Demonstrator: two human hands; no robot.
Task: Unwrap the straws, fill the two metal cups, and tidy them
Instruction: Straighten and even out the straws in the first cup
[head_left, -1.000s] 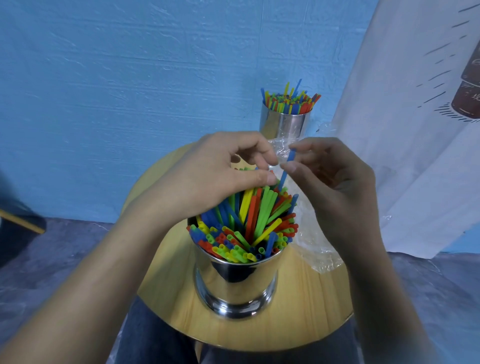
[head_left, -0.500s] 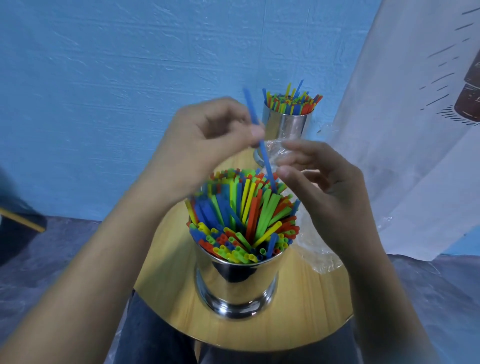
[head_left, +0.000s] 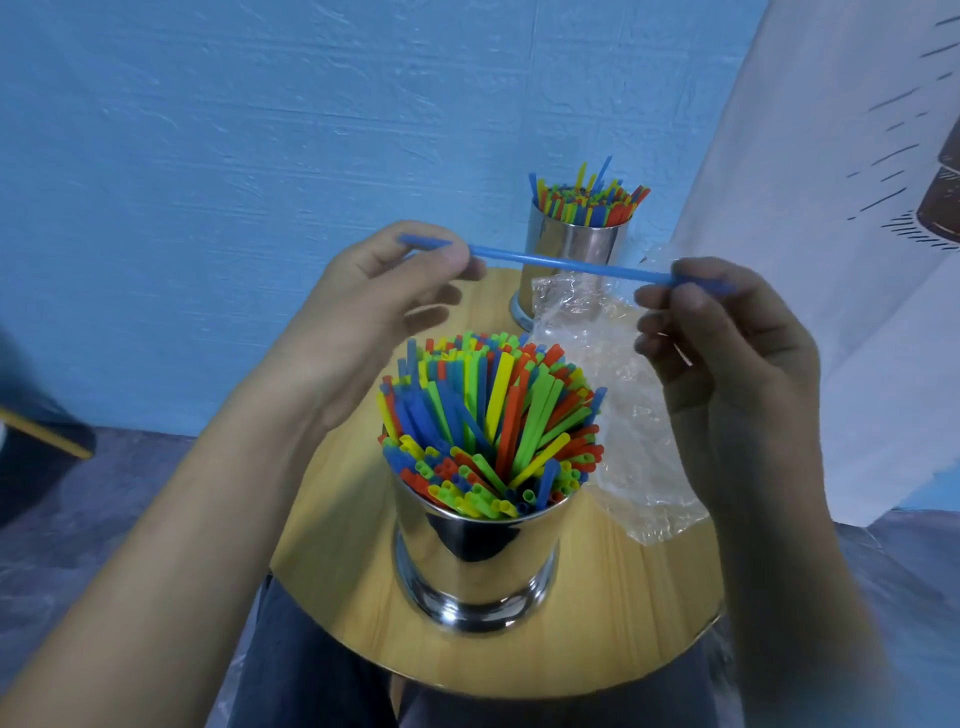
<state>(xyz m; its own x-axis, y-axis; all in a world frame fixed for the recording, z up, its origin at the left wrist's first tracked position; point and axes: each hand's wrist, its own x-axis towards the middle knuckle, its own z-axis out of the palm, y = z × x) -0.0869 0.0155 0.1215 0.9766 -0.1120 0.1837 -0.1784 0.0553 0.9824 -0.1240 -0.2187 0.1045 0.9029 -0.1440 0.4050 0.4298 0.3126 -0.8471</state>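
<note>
A single blue straw (head_left: 561, 262) lies level in the air above the table. My left hand (head_left: 384, 301) pinches its left end and my right hand (head_left: 727, 343) pinches its right end. Below them the near metal cup (head_left: 475, 561) stands on the round wooden table (head_left: 337, 535), packed with red, blue, green and yellow straws (head_left: 488, 426). The far metal cup (head_left: 574, 249) at the back of the table is also full of coloured straws. Crumpled clear plastic wrap (head_left: 623, 405) lies between the two cups, partly under my right hand.
A blue wall rises close behind the table. A white printed cloth (head_left: 852, 208) hangs at the right, reaching the table's edge. Grey floor surrounds the table; a dark object with a yellow edge (head_left: 41, 431) sits at the far left.
My left hand pulled one blue straw up out of the near cup. It then swung level, and my right hand took hold of its other end.
</note>
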